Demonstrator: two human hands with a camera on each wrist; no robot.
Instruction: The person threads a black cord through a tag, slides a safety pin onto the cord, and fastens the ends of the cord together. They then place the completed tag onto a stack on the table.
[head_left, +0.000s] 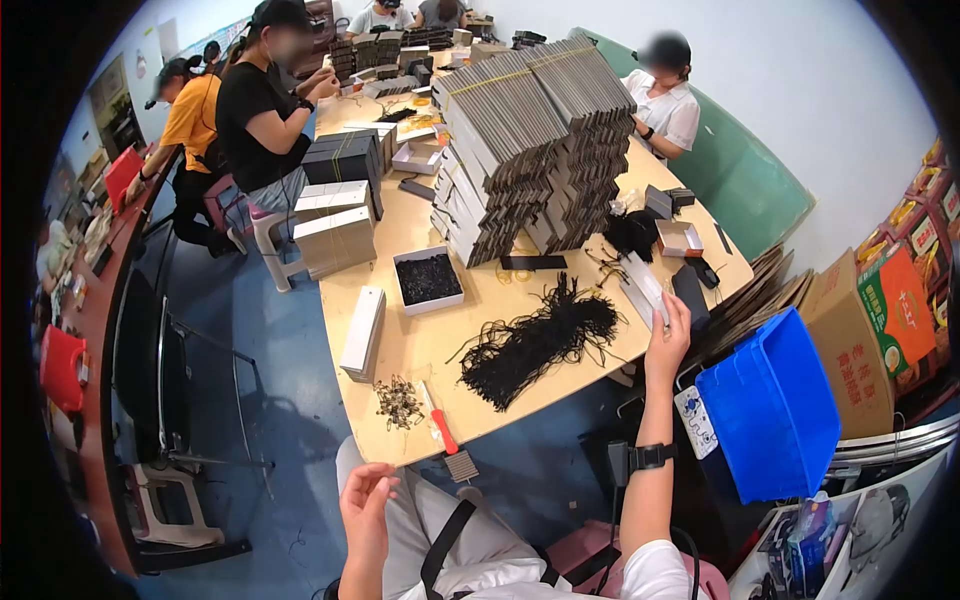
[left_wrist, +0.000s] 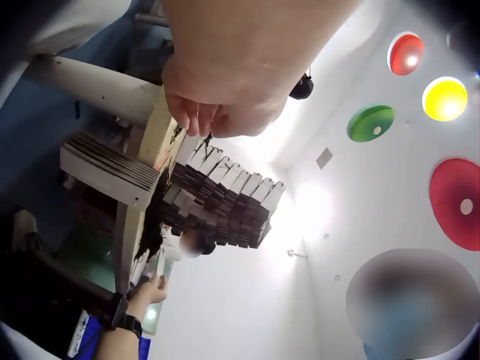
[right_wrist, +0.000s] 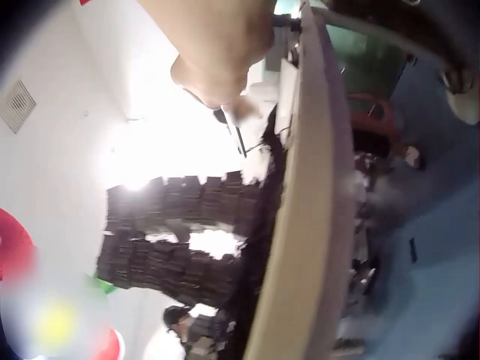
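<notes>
My right hand (head_left: 670,335) pinches the near end of a long white strip (head_left: 642,286) at the table's right side. In the right wrist view the same hand (right_wrist: 221,75) is blurred, with a thin dark-edged piece below its fingers. My left hand (head_left: 368,510) hangs in front of the table's near edge, fingers loosely curled, holding nothing that I can make out. The left wrist view shows that hand (left_wrist: 225,105) with bent fingers. A bundle of black cords (head_left: 540,345) lies left of the strip. Small metal-coloured pieces (head_left: 399,402) lie near the front edge, beside a red-handled cutter (head_left: 442,428).
A tall stack of grey-edged boards (head_left: 520,120) stands mid-table. Left of it are an open box of black bits (head_left: 428,280), a white block (head_left: 362,333) and upright boxes (head_left: 335,242). A blue bin (head_left: 775,410) stands at the right. Several people sit or stand around.
</notes>
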